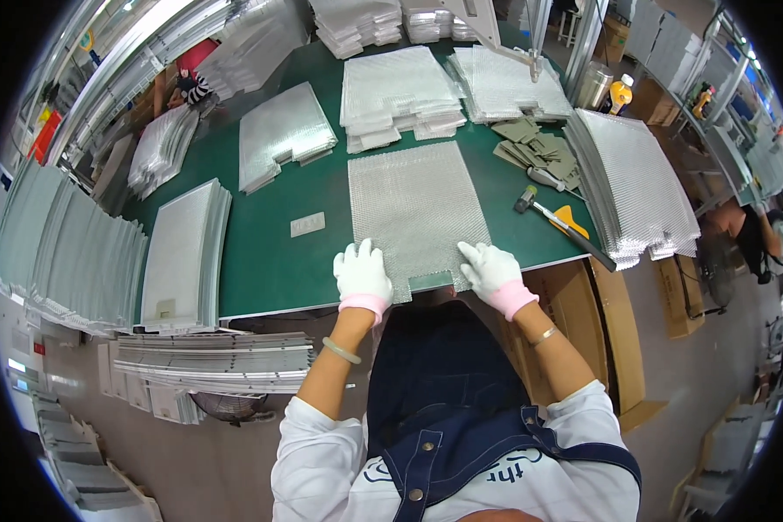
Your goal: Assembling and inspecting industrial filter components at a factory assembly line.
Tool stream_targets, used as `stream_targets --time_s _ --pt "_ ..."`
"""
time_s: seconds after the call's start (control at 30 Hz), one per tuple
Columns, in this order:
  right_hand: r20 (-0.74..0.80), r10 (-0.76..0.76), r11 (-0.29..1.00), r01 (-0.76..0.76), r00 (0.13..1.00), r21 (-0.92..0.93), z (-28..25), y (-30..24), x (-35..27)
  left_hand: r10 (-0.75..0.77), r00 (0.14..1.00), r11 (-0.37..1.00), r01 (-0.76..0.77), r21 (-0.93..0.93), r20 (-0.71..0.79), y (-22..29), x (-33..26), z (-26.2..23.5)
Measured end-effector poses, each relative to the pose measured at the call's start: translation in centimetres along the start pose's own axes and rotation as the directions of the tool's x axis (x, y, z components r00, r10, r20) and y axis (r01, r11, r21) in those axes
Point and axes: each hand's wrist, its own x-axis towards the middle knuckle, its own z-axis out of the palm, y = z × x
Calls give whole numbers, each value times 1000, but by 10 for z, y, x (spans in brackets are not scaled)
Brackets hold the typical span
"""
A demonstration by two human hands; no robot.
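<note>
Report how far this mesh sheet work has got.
Done, by the look of it: framed panels stacked at the table's left edge. In hand: one mesh sheet lies flat on the green table, left hand and right hand pressing its near corners. Left: loose mesh stacks behind it and a pile at right.

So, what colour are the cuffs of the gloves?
Pink, on white gloves: left hand, right hand. The head view shows it best.

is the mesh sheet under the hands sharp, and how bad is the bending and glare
Head view: the mesh sheet and both gloved hands, left hand and right hand, are sharp; the green table edge bows; the side stacks curve at the rim; lighting is even, with mild sheen.
</note>
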Motion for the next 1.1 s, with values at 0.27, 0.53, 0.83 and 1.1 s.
stream_targets --time_s 0.27,0.53,0.83,1.1 --pt "-1 61 993 -60 998 102 -5 4 4 -267 953 607 283 -743 144 21 -72 6" --pt "-12 48 986 -46 999 162 -7 7 2 -148 751 -672 400 -622 643 35 -65 65" --pt "-447 114 927 66 887 368 -30 55 45 -371 746 -424 393 -816 553 32 -67 66" --pt "-452 288 880 -419 844 -222 -63 156 175 -377 775 -391 363 -846 507 35 -64 64"
